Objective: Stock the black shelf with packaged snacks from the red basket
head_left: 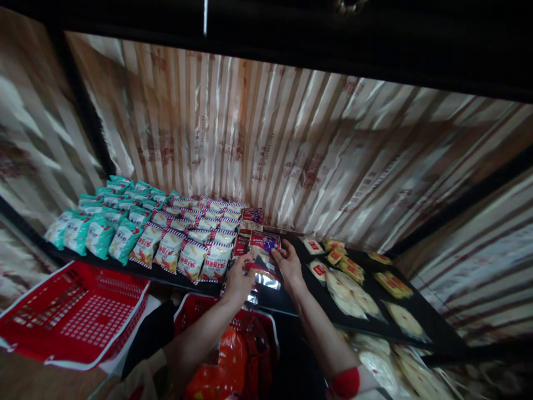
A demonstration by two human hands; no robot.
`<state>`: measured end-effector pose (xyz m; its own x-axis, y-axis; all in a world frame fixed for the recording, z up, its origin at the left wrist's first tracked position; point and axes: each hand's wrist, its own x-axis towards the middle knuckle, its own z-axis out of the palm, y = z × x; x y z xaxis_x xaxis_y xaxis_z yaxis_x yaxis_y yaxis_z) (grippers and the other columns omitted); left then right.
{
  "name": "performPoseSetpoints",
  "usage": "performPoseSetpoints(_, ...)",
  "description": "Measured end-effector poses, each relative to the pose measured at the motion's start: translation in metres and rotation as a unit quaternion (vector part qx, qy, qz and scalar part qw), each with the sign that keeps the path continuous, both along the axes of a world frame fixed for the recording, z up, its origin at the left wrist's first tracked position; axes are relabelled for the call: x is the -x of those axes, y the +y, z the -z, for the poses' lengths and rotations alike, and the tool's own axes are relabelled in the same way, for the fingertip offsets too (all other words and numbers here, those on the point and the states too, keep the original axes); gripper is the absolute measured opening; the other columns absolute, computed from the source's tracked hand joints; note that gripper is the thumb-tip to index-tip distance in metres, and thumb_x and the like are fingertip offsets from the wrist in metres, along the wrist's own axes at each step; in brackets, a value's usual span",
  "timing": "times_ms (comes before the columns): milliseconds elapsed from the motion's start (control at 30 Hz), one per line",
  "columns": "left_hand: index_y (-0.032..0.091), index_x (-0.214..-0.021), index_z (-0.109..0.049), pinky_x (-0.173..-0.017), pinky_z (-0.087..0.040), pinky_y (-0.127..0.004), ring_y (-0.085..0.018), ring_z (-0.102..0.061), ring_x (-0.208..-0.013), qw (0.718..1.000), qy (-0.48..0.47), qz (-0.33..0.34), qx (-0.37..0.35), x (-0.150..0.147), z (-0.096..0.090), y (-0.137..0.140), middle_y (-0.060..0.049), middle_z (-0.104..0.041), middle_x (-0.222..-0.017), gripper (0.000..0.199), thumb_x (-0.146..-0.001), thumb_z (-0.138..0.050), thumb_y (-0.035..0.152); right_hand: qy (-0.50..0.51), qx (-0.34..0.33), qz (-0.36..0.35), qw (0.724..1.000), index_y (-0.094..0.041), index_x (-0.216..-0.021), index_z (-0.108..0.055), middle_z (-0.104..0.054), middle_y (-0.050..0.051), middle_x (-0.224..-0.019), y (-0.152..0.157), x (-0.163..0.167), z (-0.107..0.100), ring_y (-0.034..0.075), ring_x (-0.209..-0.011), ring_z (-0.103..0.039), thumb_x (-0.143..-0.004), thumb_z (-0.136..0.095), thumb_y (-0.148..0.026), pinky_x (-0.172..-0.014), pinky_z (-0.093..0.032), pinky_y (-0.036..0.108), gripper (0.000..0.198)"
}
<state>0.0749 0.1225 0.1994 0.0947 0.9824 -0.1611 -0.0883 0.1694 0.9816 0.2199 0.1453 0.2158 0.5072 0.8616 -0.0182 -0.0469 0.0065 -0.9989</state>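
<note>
Between my two hands, over the dark shelf [283,300], is a dark red snack bag [265,241] with a purple picture and a shiny silver lower end. My left hand [240,282] grips its left side with bent fingers. On the right edge, my right hand [288,263] pinches it between thumb and fingers. Similar dark red bags [251,215] lie behind it and partly under it. Directly left stand rows of white snack bags [191,256] with red lettering and striped tops.
Teal bags [100,236] fill the shelf's left end. Flat yellow packets [352,269] and pale packets [345,291] lie to the right. Below are an upright-sided red basket [89,319] and another holding orange-red bags [229,361]. A striped curtain [258,139] hangs behind; a dark beam runs overhead.
</note>
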Motion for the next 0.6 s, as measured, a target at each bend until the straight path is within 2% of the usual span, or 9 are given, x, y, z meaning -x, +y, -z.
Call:
performPoseSetpoints(67, 0.022, -0.112, -0.060, -0.068, -0.051, -0.025, -0.015, -0.063, -0.078, 1.000, 0.016, -0.020, -0.011, -0.002, 0.001, 0.015, -0.004, -0.067, -0.100, 0.038, -0.074, -0.062, 0.017, -0.031, -0.017, -0.019, 0.999, -0.024, -0.125, -0.052, -0.071, 0.002, -0.085, 0.019, -0.003, 0.000, 0.020, -0.072, -0.066, -0.061, -0.068, -0.034, -0.063, -0.053, 0.030, 0.066)
performPoseSetpoints(167, 0.019, -0.111, -0.062, -0.077, -0.050, -0.029, -0.018, -0.063, -0.084, 0.998, 0.031, -0.041, -0.022, -0.004, 0.001, 0.034, -0.006, -0.068, -0.094, 0.037, -0.075, -0.060, 0.017, -0.092, -0.024, -0.031, 0.995, -0.021, -0.110, -0.064, -0.071, 0.005, -0.099, 0.046, -0.009, 0.005, 0.021, -0.086, -0.066, -0.066, -0.062, -0.035, -0.077, -0.052, 0.032, 0.047)
performPoseSetpoints(233, 0.018, -0.112, -0.062, -0.080, -0.049, -0.029, -0.019, -0.063, -0.088, 0.998, 0.029, -0.053, -0.022, -0.007, 0.000, 0.043, -0.007, -0.068, -0.094, 0.035, -0.077, -0.057, 0.016, -0.135, -0.026, -0.028, 0.990, -0.020, -0.105, -0.067, -0.071, 0.005, -0.102, 0.062, -0.013, 0.010, 0.021, -0.089, -0.066, -0.069, -0.057, -0.036, -0.081, -0.051, 0.033, 0.041)
performPoseSetpoints(333, 0.017, -0.111, -0.061, -0.082, -0.048, -0.029, -0.019, -0.063, -0.092, 0.997, 0.002, -0.072, -0.003, -0.011, -0.004, 0.055, -0.008, -0.068, -0.098, 0.035, -0.078, -0.054, 0.014, -0.203, -0.038, -0.026, 0.978, -0.022, -0.108, -0.067, -0.072, 0.003, -0.099, 0.082, -0.017, 0.019, 0.020, -0.090, -0.066, -0.073, -0.052, -0.035, -0.082, -0.051, 0.033, 0.040)
performPoseSetpoints(500, 0.015, -0.101, -0.061, -0.077, -0.049, -0.029, -0.018, -0.063, -0.084, 0.992, -0.061, -0.096, 0.060, -0.015, -0.009, 0.067, -0.008, -0.067, -0.093, 0.025, -0.077, -0.052, 0.015, -0.272, -0.020, -0.025, 0.962, -0.025, -0.108, -0.067, -0.072, 0.001, -0.100, 0.107, -0.017, 0.027, 0.018, -0.090, -0.066, -0.077, -0.047, -0.031, -0.084, -0.051, 0.032, 0.038)
performPoseSetpoints(600, 0.015, -0.098, -0.059, -0.068, -0.049, -0.029, -0.017, -0.062, -0.072, 0.992, -0.077, -0.082, 0.057, -0.016, -0.009, 0.069, -0.006, -0.066, -0.083, 0.021, -0.080, -0.048, 0.018, -0.299, 0.012, -0.027, 0.954, -0.025, -0.105, -0.068, -0.072, 0.001, -0.103, 0.117, -0.017, 0.027, 0.018, -0.091, -0.066, -0.076, -0.047, -0.027, -0.087, -0.049, 0.033, 0.036)
